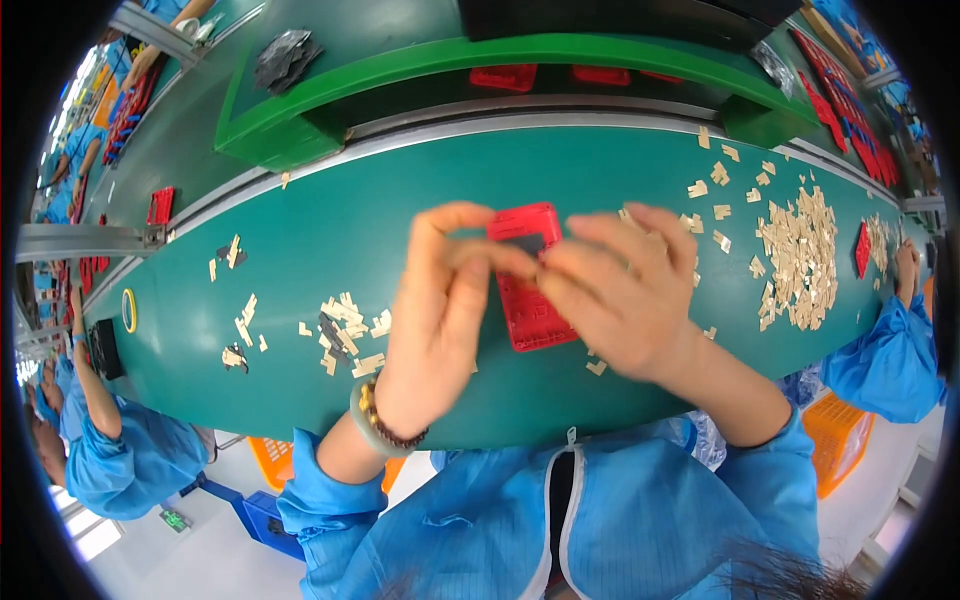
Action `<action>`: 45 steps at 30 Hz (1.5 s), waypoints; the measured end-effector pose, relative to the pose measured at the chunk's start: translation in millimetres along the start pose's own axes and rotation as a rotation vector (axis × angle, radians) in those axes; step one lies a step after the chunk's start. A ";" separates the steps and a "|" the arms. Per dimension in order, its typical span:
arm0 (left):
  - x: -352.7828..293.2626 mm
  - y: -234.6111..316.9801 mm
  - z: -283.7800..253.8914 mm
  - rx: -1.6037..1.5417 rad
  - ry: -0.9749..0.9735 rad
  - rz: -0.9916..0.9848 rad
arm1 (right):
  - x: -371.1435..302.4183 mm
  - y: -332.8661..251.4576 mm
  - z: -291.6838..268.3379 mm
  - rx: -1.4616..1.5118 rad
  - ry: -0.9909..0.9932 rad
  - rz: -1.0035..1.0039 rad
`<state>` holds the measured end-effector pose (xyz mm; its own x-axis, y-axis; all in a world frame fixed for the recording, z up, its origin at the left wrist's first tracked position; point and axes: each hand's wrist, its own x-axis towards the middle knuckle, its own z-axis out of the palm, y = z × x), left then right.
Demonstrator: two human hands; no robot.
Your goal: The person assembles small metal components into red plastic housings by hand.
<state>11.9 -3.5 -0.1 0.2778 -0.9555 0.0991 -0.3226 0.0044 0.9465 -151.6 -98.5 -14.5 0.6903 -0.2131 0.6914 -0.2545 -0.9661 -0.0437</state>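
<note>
A red plastic housing point(540, 318) lies on the green table in front of me, with a dark grey patch near its upper end. My left hand point(440, 310), with a pale bangle and a beaded bracelet at the wrist, reaches over the housing's left side. Its fingertips are pinched together. From the right comes my right hand point(625, 295), its thumb and forefinger closed close to the left fingertips, its other fingers raised and blurred. Whatever small piece is between the fingertips is too blurred to name. Both hands hide parts of the housing.
Small cream strips point(345, 325) lie scattered at left, some with dark pieces. A large heap of cream pieces point(800, 260) spreads at right. Beyond the table runs a green shelf point(600, 48) with red parts below. A yellow tape roll point(129, 310) sits far left. Co-workers in blue flank me.
</note>
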 end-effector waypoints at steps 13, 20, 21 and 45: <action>-10.7 -50.2 27.3 0.823 -0.089 0.550 | 5.8 33.7 47.9 0.878 -0.387 1.078; -10.7 -49.9 26.3 0.816 -0.069 0.551 | 11.9 31.2 51.6 0.825 -0.414 1.059; -10.6 -50.0 25.8 0.816 -0.066 0.549 | 12.6 30.9 51.6 0.825 -0.416 1.057; -3.4 -50.1 16.8 0.706 -0.090 0.483 | 15.4 32.2 51.2 0.766 -0.494 1.029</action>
<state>11.9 -5.5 -53.0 -0.0983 -0.9161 0.3888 -0.8828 0.2606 0.3909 -114.5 -140.3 -42.2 0.6273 -0.7489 -0.2136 -0.4706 -0.1460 -0.8702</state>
